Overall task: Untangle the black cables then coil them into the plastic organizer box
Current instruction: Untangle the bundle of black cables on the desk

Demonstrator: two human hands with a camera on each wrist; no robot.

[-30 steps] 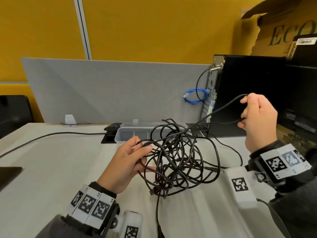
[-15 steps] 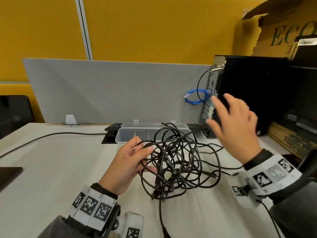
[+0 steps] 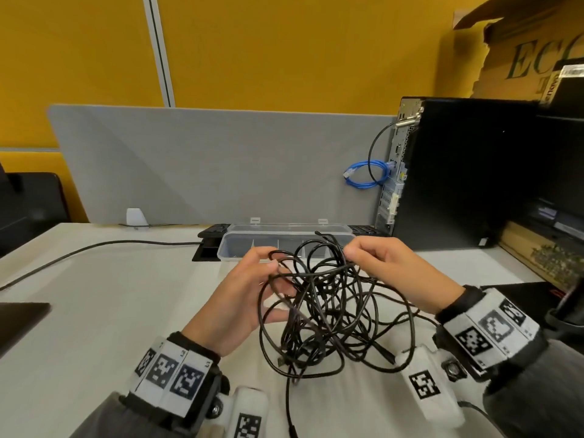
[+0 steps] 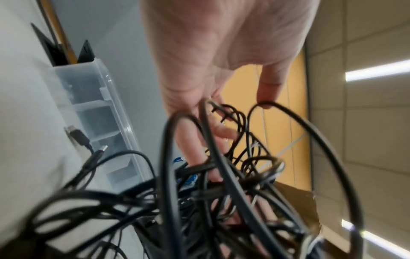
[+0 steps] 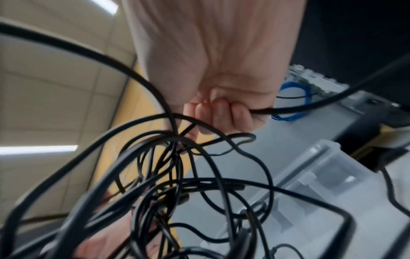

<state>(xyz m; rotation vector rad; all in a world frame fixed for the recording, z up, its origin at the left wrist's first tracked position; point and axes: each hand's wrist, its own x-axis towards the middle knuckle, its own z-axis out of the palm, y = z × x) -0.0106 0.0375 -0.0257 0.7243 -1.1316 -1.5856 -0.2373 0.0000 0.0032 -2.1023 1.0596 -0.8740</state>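
Observation:
A knotted bundle of black cables [image 3: 328, 308] hangs between both hands just above the white desk, its lower loops lying on the desk. My left hand [image 3: 252, 286] holds the bundle's left side, fingers curled through several loops [image 4: 210, 140]. My right hand [image 3: 373, 260] pinches strands at the top right of the tangle, and its curled fingers [image 5: 221, 112] grip a black cable [image 5: 332, 99]. The clear plastic organizer box [image 3: 284, 238] stands open just behind the hands, dividers showing inside [image 4: 95, 112] [image 5: 321, 171].
A black computer tower [image 3: 467, 175] stands at the right with a blue cable coil [image 3: 366, 175] at its back. A grey partition [image 3: 221, 165] closes the desk's far side. One black cable [image 3: 94, 248] runs across the desk at left. A cardboard box [image 3: 521, 52] sits behind the tower.
My right hand let go of the strand it held up by the tower, swung down and left, and now pinches the top of the tangle. The left hand kept its hold.

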